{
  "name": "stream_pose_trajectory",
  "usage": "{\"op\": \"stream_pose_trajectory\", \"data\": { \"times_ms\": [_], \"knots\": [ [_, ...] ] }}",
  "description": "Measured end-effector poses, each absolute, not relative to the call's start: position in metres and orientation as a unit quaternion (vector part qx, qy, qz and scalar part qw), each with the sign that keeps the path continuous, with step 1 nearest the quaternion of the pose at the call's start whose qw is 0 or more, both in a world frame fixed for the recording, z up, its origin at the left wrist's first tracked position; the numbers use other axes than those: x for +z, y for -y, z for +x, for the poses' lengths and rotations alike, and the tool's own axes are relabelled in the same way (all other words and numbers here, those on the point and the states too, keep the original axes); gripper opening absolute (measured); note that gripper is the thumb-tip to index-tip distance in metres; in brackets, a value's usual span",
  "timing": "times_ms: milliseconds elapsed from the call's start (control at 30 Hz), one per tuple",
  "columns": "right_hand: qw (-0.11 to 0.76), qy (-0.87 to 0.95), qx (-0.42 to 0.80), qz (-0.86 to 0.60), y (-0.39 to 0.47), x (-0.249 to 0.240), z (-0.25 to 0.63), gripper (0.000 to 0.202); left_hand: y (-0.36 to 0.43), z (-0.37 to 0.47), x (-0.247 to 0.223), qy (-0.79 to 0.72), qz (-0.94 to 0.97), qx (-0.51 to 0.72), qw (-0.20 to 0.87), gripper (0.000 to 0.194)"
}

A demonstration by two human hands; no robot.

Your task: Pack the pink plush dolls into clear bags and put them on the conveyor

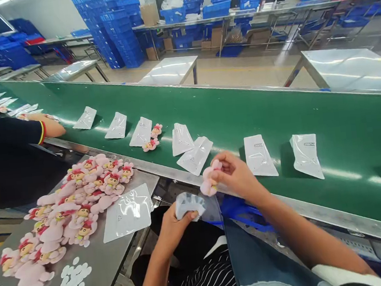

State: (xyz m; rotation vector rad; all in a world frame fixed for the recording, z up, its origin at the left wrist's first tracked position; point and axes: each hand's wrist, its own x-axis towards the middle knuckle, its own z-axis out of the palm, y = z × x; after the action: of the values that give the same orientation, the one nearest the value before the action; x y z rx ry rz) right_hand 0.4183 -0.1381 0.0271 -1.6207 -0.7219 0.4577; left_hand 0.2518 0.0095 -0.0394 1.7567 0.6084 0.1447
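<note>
My right hand [236, 174] pinches a small pink plush doll [210, 179] by its side, above the near edge of the green conveyor belt [221, 113]. Lower and to the left, my left hand [172, 230] is closed around a whitish, partly see-through plastic packet [189, 204]; its contents cannot be made out. The doll and packet are apart, a short gap between them. Just beyond my hands, a white pouch [196, 156] overlaps another pouch [181, 139] on the belt. Two small dolls [150, 144] lie against a pouch [141, 132] farther left.
A grey side table [120, 253] at left bears a heap of pink dolls [77, 199], flat white pouches [128, 214] and loose white discs [70, 280]. More pouches [259, 156] lie along the belt. A co-worker's arm [45, 125] reaches over the belt at left. Blue crates [121, 37] stand behind.
</note>
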Motion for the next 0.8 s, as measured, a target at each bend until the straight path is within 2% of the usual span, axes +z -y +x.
{"op": "stream_pose_trajectory", "data": {
  "times_ms": [67, 133, 333, 500, 600, 700, 733, 800],
  "knots": [
    [0.626, 0.306, 0.191, -0.691, 0.132, 0.028, 0.395, 0.033, 0.001, 0.257, -0.04, -0.228, 0.759, 0.076, 0.606, 0.032],
    [0.608, 0.308, 0.171, -0.711, 0.125, 0.029, 0.379, 0.034, 0.007, 0.258, -0.041, -0.218, 0.766, 0.093, 0.598, 0.033],
    [0.462, 0.361, 0.023, -0.81, 0.12, 0.02, 0.369, 0.03, 0.009, 0.25, -0.042, -0.216, 0.756, 0.135, 0.603, 0.027],
    [0.391, 0.516, -0.034, -0.762, 0.124, 0.008, 0.368, 0.016, 0.009, 0.257, -0.036, -0.202, 0.734, 0.149, 0.631, 0.037],
    [0.317, 0.615, -0.005, -0.722, 0.129, 0.014, 0.369, 0.016, 0.016, 0.267, -0.031, -0.174, 0.72, 0.142, 0.656, 0.038],
    [0.264, 0.635, 0.066, -0.723, 0.141, 0.024, 0.375, 0.023, 0.027, 0.275, -0.023, -0.152, 0.751, 0.117, 0.631, 0.033],
    [0.263, 0.631, 0.097, -0.724, 0.148, 0.027, 0.381, 0.023, 0.029, 0.276, -0.019, -0.12, 0.768, 0.098, 0.621, 0.037],
    [0.285, 0.602, 0.136, -0.734, 0.169, 0.028, 0.401, 0.024, 0.023, 0.273, -0.01, -0.042, 0.799, 0.061, 0.597, 0.059]
  ]
}}
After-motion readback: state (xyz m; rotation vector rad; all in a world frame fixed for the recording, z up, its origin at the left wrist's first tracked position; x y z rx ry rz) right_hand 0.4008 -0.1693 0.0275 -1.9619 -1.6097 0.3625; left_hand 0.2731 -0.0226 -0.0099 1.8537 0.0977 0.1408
